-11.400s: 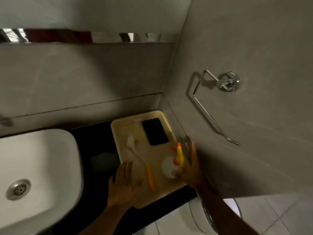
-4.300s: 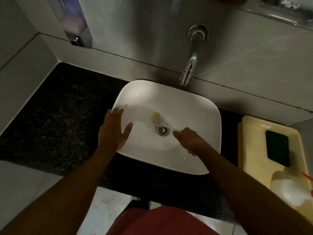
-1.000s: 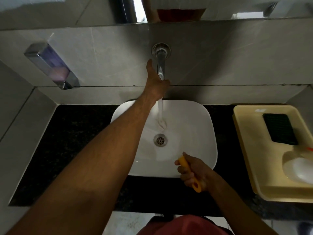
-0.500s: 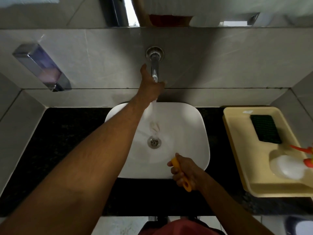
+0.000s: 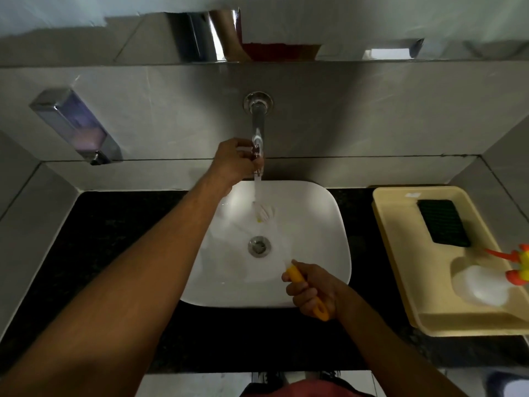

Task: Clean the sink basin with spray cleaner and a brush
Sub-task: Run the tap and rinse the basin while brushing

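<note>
The white sink basin (image 5: 320, 224) sits in a black counter, with a metal drain (image 5: 259, 245) at its middle. Water runs from the wall tap (image 5: 257, 130) onto the white head of the brush (image 5: 263, 212), which lies in the basin under the stream. My right hand (image 5: 313, 290) grips the brush's orange handle at the basin's front right rim. My left hand (image 5: 233, 163) reaches up and holds the lower end of the tap. The spray bottle (image 5: 486, 285), white with an orange and yellow trigger, lies in the beige tray (image 5: 400, 253) at the right.
A dark green scrub pad (image 5: 442, 222) lies at the back of the tray. A soap dispenser (image 5: 76, 127) hangs on the wall at the left. The black counter (image 5: 120, 224) surrounds the basin. A mirror edge runs along the top.
The water stream, faint half a second ago, runs fully again. My left hand has shifted lower on the tap. The brush head now sits under the stream; my right hand still holds the handle.
</note>
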{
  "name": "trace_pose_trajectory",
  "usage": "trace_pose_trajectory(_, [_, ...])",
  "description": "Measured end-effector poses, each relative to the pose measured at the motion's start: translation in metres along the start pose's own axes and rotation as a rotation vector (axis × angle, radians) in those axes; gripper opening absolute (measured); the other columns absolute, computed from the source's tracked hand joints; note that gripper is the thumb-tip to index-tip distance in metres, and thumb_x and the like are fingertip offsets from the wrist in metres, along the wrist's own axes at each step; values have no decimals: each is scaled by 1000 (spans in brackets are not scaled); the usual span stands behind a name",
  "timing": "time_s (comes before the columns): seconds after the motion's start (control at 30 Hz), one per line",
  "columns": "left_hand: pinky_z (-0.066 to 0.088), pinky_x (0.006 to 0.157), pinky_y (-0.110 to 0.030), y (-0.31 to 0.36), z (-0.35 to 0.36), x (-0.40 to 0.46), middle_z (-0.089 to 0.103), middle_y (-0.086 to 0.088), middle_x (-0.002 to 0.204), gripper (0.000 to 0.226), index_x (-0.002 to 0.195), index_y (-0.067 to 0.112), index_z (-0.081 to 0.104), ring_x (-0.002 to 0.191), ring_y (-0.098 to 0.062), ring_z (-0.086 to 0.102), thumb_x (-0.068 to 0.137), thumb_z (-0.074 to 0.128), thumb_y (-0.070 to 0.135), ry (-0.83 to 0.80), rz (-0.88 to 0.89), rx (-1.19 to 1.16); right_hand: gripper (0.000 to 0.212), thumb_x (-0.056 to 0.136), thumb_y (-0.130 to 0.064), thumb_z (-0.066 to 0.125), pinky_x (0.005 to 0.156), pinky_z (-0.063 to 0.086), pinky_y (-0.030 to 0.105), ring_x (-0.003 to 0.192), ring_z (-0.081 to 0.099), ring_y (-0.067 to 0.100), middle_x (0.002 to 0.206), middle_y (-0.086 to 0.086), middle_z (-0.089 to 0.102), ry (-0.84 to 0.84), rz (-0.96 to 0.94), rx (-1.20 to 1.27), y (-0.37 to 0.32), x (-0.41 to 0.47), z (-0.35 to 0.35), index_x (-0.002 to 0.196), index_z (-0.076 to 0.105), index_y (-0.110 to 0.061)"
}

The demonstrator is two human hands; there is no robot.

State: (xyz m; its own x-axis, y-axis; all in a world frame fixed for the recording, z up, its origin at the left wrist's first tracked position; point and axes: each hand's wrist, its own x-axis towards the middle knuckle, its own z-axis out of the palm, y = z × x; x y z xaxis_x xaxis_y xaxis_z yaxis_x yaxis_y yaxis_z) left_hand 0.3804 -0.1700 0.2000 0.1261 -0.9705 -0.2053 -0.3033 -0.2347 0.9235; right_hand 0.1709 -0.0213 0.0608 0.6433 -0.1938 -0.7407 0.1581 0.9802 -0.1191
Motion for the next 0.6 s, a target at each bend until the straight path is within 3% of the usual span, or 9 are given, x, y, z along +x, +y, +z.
trace_pose_trajectory(0.1, [59,87,-37,-2,0,0,73,-5,95,53,113,6,63,87,-17,72,66,88,6,74,-31,0,50,98,-51,34,31,30,13,30,34,7,47,-2,40,24,2,-9,1,-5,-4,78,57,-11])
trace_pose_trajectory(0.17, [61,82,-36,-5,2,2,76,-1,86,49,97,12,73,79,-15,74,54,96,18,134,-51,16,49,98,-52,35,30,30,14,31,33,7,48,-3,40,65,-12,-27,2,-11,-7,81,55,-12])
trace_pose_trajectory(0.23, [62,73,-35,-5,7,1,75,3,76,37,72,20,73,71,-13,74,46,98,27,226,-50,48,49,96,-56,35,33,30,15,35,32,8,52,-2,40,181,-76,-109,2,-17,-7,87,55,-12])
trace_pose_trajectory(0.3, [60,67,-29,1,14,-2,70,6,69,37,63,21,67,66,-12,71,45,98,30,321,-29,104,55,95,-62,35,38,31,17,40,33,10,56,0,43,355,-181,-258,3,-23,-3,93,58,-11])
trace_pose_trajectory(0.37, [57,66,-25,5,21,-7,66,9,66,41,68,16,68,63,-9,65,46,97,34,389,-5,173,55,92,-63,40,42,33,20,42,35,13,63,4,47,498,-306,-396,4,-29,3,97,57,-11])
trace_pose_trajectory(0.53, [59,73,-31,1,30,-9,70,4,74,47,76,14,68,72,-18,71,45,96,36,435,5,193,35,93,-47,51,41,38,23,51,44,15,80,9,53,627,-586,-701,4,-38,1,98,50,-12])
trace_pose_trajectory(0.6, [54,79,-27,-4,42,-19,70,4,88,50,92,15,67,86,-19,70,55,93,35,510,65,174,32,92,-45,55,41,42,24,55,49,17,76,5,54,679,-676,-770,-1,-47,-2,90,54,-13])
